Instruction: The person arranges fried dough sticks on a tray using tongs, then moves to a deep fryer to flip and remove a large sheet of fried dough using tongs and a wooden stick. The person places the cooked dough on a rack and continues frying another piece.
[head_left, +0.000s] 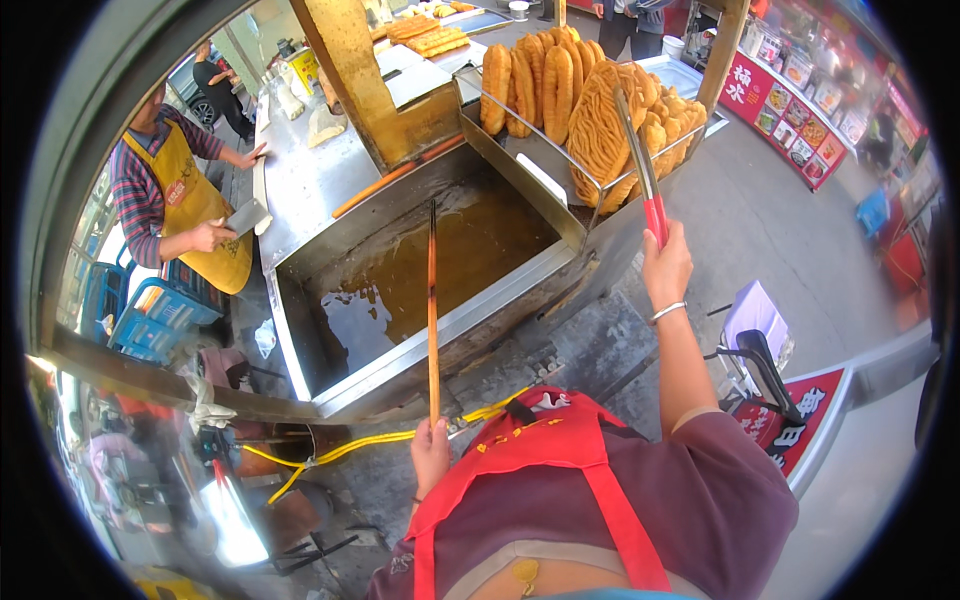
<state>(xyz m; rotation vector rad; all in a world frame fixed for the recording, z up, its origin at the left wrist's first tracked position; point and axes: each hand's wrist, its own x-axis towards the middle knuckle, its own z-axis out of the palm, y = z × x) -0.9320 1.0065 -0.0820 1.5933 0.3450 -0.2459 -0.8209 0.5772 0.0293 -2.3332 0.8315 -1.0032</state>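
My left hand (431, 457) holds long wooden cooking chopsticks (433, 315), dark at the far end. They point out over a rectangular metal vat (480, 289) of brown oil (472, 259); whether their tips touch the oil is unclear. In my right hand (667, 262) is a pair of metal tongs (637, 154) with red handles. The tongs' far end lies over a broad, ridged piece of fried dough (596, 135) in a wire-railed rack (592, 180). I cannot tell whether the jaws grip it. Upright fried dough sticks (557, 90) stand behind it.
Across the vat, a person in a yellow apron (187, 195) holds a dough cutter (246, 217) at a metal worktable (300, 172). A wooden post (341, 75) rises beyond the vat. Yellow hoses (360, 446) run below it. A folding chair (757, 360) stands at right.
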